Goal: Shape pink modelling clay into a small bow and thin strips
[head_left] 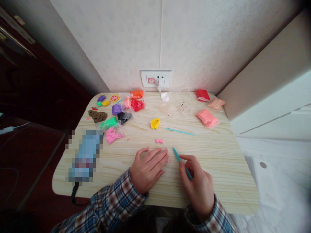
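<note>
My left hand (150, 168) lies flat on the table with its fingers stretched out. A thin strip of pink clay (167, 160) shows at its fingertips; the rest of the strip is hidden under the hand. To the right, my right hand (196, 181) grips a teal clay knife (178, 156), its tip pointing away to the upper left. Just beyond my left fingertips sits a small pink clay bow (159, 141). Farther back are a yellow clay piece (155, 123) with a folded shape and a thin light-blue clay tool (181, 131).
Bags of coloured clay, among them pink (114, 134), green (109, 123) and purple (117, 109), lie at the left. Brown coiled clay (97, 115) and small clay fruits stand behind. A blurred phone (86, 155) with a cable is at the left edge. Salmon (207, 117) and red packets (202, 95) lie right.
</note>
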Action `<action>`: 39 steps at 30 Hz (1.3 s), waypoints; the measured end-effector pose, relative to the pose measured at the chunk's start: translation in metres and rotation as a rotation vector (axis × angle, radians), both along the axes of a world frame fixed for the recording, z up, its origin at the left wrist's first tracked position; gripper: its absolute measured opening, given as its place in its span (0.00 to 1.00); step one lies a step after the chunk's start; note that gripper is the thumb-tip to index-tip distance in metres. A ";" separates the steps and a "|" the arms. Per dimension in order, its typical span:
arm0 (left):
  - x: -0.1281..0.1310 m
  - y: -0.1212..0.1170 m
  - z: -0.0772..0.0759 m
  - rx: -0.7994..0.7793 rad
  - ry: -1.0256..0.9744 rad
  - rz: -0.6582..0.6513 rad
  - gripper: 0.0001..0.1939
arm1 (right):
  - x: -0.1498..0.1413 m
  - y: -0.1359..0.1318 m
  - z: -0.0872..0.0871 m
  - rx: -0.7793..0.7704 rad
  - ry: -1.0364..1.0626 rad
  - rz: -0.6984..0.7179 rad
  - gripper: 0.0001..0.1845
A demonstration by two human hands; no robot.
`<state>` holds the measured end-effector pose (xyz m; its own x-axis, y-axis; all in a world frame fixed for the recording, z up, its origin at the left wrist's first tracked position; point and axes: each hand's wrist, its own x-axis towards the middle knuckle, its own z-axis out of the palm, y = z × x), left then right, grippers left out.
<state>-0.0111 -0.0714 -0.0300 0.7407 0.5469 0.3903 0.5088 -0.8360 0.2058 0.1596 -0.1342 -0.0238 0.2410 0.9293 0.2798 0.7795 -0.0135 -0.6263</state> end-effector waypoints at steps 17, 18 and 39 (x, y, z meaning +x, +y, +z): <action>0.002 0.002 -0.006 -0.029 -0.072 0.113 0.26 | -0.010 0.005 -0.007 0.030 -0.143 -0.011 0.11; 0.003 0.002 -0.007 -0.031 -0.075 0.130 0.27 | -0.012 0.005 -0.008 0.028 -0.148 -0.010 0.12; 0.011 0.000 -0.002 -0.073 -0.075 0.180 0.22 | -0.021 0.005 -0.008 0.066 -0.174 -0.006 0.11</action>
<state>-0.0004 -0.0709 -0.0319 0.5988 0.6964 0.3955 0.6295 -0.7146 0.3051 0.1388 -0.1290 -0.0313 0.1895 0.9060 0.3785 0.8760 0.0181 -0.4820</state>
